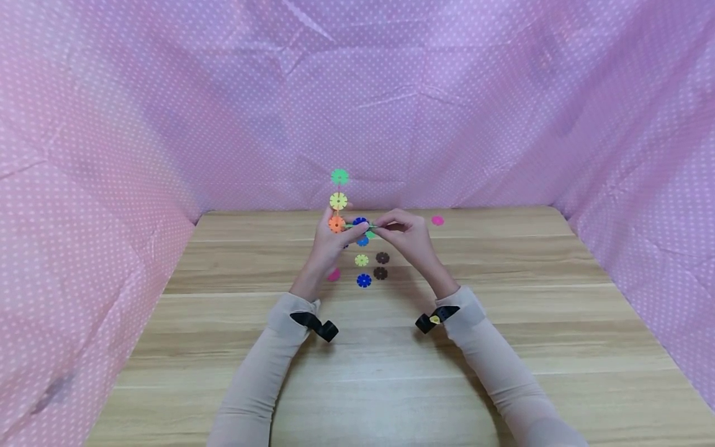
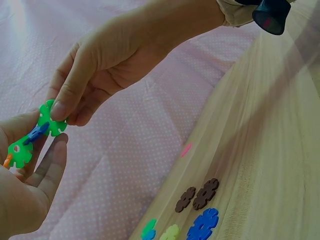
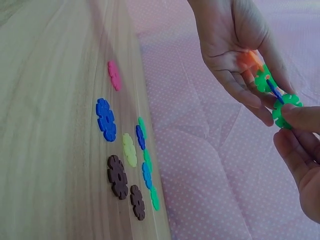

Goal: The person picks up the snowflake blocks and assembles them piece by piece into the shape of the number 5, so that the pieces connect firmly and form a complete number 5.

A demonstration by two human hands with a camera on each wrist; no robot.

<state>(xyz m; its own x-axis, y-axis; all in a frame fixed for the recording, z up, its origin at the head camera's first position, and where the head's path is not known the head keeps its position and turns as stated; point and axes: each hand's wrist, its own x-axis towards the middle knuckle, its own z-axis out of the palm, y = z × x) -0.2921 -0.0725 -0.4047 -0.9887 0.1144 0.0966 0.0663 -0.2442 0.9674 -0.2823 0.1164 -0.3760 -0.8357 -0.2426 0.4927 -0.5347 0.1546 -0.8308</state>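
My left hand [image 1: 331, 241] holds a chain of notched plastic snowflake discs above the table. Its upper end stands upright: a green disc [image 1: 339, 176], a yellow disc [image 1: 337, 201] and an orange disc [image 1: 336, 225]. Toward the right the chain runs on through a green disc [image 2: 20, 154] and a blue disc [image 2: 35, 134] to a green end disc [image 2: 54, 126]. Thumb and fingers of my right hand [image 1: 409, 234] pinch that end disc, which is joined to the blue one. In the right wrist view, the left fingers lie around the orange and green part.
Loose discs lie flat below the hands: two brown discs [image 3: 117, 177], a dark blue disc [image 3: 106, 120], a yellow disc [image 3: 129, 150] and several green and blue ones. A pink disc [image 1: 333, 274] lies near the left wrist, another pink disc [image 1: 438, 220] farther right. Pink dotted cloth [image 1: 357, 112] surrounds the table.
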